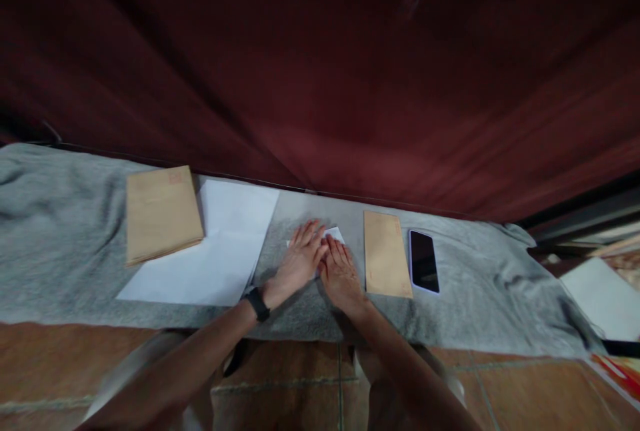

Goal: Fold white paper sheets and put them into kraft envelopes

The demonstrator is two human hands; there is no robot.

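Note:
Both of my hands lie flat, side by side, on a small folded white paper [334, 233] in the middle of a grey cloth [65, 231]. My left hand [299, 259] wears a black watch at the wrist and covers the paper's left part. My right hand [340, 269] presses its right part. Only the paper's far corner shows past the fingers. A single brown envelope [386, 253] lies just right of my right hand, not touched.
A black phone [424, 261] lies right of the envelope. At the left are white sheets [215, 251] with a stack of brown envelopes [161, 212] partly on them. A dark red curtain [320, 71] hangs behind. Tiled floor [290, 384] runs below.

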